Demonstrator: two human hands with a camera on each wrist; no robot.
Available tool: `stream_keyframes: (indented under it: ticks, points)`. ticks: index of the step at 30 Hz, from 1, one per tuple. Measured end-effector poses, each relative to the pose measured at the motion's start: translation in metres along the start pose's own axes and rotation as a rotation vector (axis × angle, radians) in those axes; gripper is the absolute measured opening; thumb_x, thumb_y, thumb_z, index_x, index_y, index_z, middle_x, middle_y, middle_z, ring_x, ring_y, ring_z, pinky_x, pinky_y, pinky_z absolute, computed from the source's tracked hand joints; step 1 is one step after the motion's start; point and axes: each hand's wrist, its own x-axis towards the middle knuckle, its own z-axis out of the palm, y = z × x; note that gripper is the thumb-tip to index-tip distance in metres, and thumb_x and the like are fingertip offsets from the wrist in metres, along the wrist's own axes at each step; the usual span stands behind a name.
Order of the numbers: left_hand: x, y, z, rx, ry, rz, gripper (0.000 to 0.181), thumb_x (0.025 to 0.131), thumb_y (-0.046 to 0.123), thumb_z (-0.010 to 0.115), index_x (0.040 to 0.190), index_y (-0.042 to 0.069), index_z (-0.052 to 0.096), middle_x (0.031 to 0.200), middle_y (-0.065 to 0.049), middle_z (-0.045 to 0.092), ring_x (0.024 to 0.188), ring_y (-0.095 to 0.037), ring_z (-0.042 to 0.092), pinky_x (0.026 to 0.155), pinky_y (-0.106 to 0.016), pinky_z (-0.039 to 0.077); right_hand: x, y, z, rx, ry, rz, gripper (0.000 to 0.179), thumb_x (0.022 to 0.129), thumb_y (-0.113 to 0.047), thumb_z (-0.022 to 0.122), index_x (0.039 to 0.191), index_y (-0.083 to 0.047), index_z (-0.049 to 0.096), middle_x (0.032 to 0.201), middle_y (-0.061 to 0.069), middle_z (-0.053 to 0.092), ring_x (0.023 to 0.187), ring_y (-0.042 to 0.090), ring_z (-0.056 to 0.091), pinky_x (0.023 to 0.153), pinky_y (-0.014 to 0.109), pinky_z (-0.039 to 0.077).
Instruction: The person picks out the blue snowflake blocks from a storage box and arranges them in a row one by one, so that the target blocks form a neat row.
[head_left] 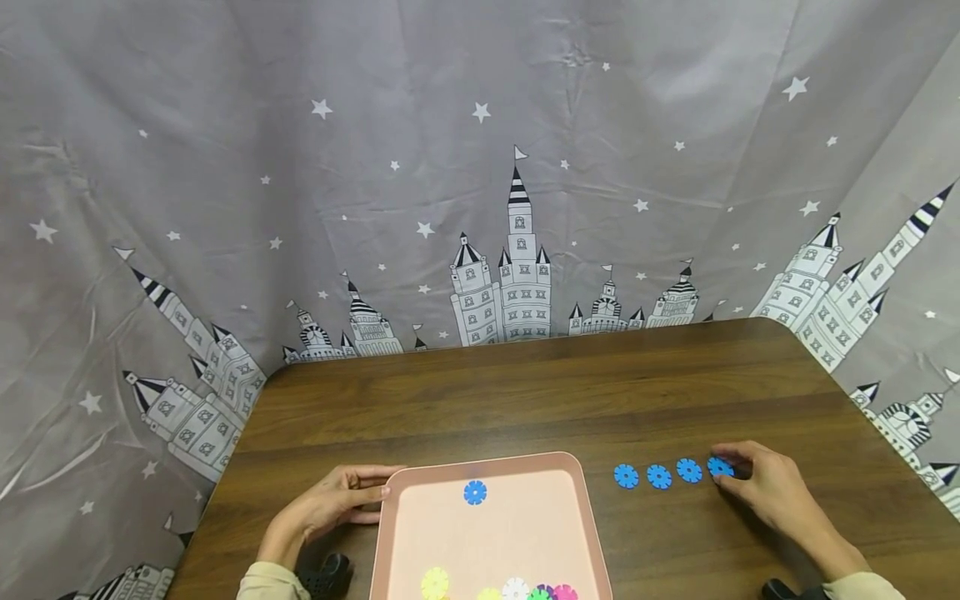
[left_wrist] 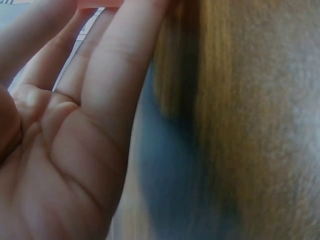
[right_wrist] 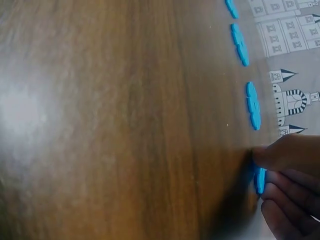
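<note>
My right hand (head_left: 772, 487) pinches a blue notched plastic disc (head_left: 721, 467) between thumb and fingers, at the right end of a row on the table. In the right wrist view the held disc (right_wrist: 260, 180) stands edge-on at the fingertips, partly hidden by the thumb. Left of it lie three matching blue discs (head_left: 689, 470). My left hand (head_left: 330, 504) touches the left rim of a pink tray (head_left: 491, 461) with its fingers fairly straight, the thumb tip at the rim. One more blue disc (head_left: 475, 492) lies in the tray near its far side.
Yellow (head_left: 435, 583), white (head_left: 515, 590), green and pink discs lie at the tray's near side, cut off by the frame. The brown wooden table (head_left: 525, 400) reaches back to a grey curtain (head_left: 480, 192) printed with castles and stars.
</note>
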Motion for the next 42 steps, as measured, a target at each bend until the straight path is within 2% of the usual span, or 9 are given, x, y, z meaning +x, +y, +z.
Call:
stream_keyframes:
  ticks: [4, 7, 12, 16, 22, 25, 33, 37, 42]
  points:
    - [0.0003, -0.0001, 0.0005, -0.006, -0.005, 0.0, 0.037, 0.101, 0.006, 0.053, 0.138, 0.006, 0.058, 0.128, -0.008, 0.064, 0.113, -0.017, 0.06, 0.092, -0.043, 0.054, -0.001, 0.0023, 0.0011, -0.001, -0.003, 0.005, 0.036, 0.068, -0.005, 0.087, 0.101, -0.006, 0.074, 0.096, 0.006, 0.072, 0.082, 0.012, 0.065, 0.069, 0.029, 0.053]
    - [-0.0002, -0.0006, 0.0003, -0.003, -0.006, 0.005, 0.037, 0.101, 0.006, 0.053, 0.138, 0.006, 0.058, 0.128, -0.008, 0.064, 0.112, -0.017, 0.06, 0.092, -0.042, 0.054, -0.0009, 0.0015, 0.0013, -0.002, -0.01, 0.014, 0.036, 0.069, -0.004, 0.087, 0.102, -0.005, 0.074, 0.096, 0.007, 0.072, 0.083, 0.017, 0.067, 0.071, 0.031, 0.054]
    - [-0.0009, -0.0013, 0.001, -0.005, -0.007, 0.014, 0.039, 0.101, 0.007, 0.053, 0.139, 0.0, 0.054, 0.128, -0.009, 0.063, 0.113, -0.017, 0.06, 0.092, -0.043, 0.054, 0.0001, -0.001, 0.0, 0.018, -0.069, 0.046, 0.035, 0.073, -0.003, 0.083, 0.107, 0.0, 0.072, 0.101, 0.014, 0.071, 0.091, 0.033, 0.067, 0.078, 0.047, 0.054]
    - [0.0003, -0.0022, 0.0007, -0.006, -0.015, 0.011, 0.039, 0.101, 0.006, 0.053, 0.14, 0.002, 0.055, 0.129, -0.008, 0.063, 0.114, -0.018, 0.06, 0.093, -0.043, 0.053, 0.0004, -0.0027, -0.002, 0.025, -0.093, 0.061, 0.035, 0.075, -0.003, 0.082, 0.109, 0.001, 0.071, 0.103, 0.017, 0.069, 0.093, 0.037, 0.066, 0.079, 0.054, 0.052]
    - [0.001, -0.0019, 0.0009, -0.016, -0.026, 0.017, 0.038, 0.101, 0.006, 0.052, 0.139, 0.005, 0.056, 0.129, -0.007, 0.063, 0.115, -0.018, 0.06, 0.093, -0.043, 0.053, -0.0022, -0.0049, -0.0026, 0.008, -0.057, 0.053, 0.036, 0.073, -0.004, 0.084, 0.107, 0.0, 0.072, 0.1, 0.013, 0.071, 0.09, 0.033, 0.067, 0.075, 0.047, 0.054]
    - [-0.0001, -0.0012, 0.0012, -0.024, -0.031, 0.025, 0.037, 0.101, 0.005, 0.052, 0.138, 0.005, 0.057, 0.129, -0.008, 0.063, 0.114, -0.018, 0.06, 0.093, -0.043, 0.053, -0.002, -0.0055, -0.0041, 0.015, -0.064, 0.061, 0.038, 0.074, -0.005, 0.084, 0.108, 0.0, 0.071, 0.102, 0.015, 0.07, 0.089, 0.033, 0.067, 0.074, 0.045, 0.055]
    - [0.0005, -0.0022, -0.0007, -0.025, -0.029, 0.038, 0.039, 0.101, 0.004, 0.052, 0.139, 0.002, 0.055, 0.13, -0.008, 0.063, 0.115, -0.018, 0.06, 0.093, -0.042, 0.053, 0.0022, -0.0026, -0.0003, 0.009, -0.051, 0.057, 0.04, 0.073, -0.008, 0.085, 0.11, -0.002, 0.071, 0.105, 0.014, 0.07, 0.084, 0.022, 0.067, 0.068, 0.026, 0.055]
    - [0.0023, -0.0039, -0.0019, -0.017, -0.014, 0.025, 0.039, 0.101, 0.005, 0.053, 0.14, 0.002, 0.054, 0.13, -0.009, 0.062, 0.115, -0.019, 0.06, 0.093, -0.043, 0.053, 0.0033, -0.0011, 0.0026, 0.0, -0.052, 0.028, 0.041, 0.075, -0.009, 0.084, 0.113, 0.0, 0.07, 0.107, 0.016, 0.069, 0.087, 0.027, 0.067, 0.071, 0.037, 0.057]
    - [0.0051, -0.0039, -0.0032, -0.018, -0.019, 0.016, 0.04, 0.101, 0.007, 0.052, 0.141, 0.002, 0.052, 0.132, -0.011, 0.061, 0.117, -0.02, 0.059, 0.094, -0.043, 0.052, 0.0057, -0.0035, 0.0033, 0.044, -0.068, 0.011, 0.041, 0.086, -0.016, 0.077, 0.119, 0.005, 0.064, 0.111, 0.022, 0.066, 0.093, 0.038, 0.066, 0.076, 0.049, 0.056]
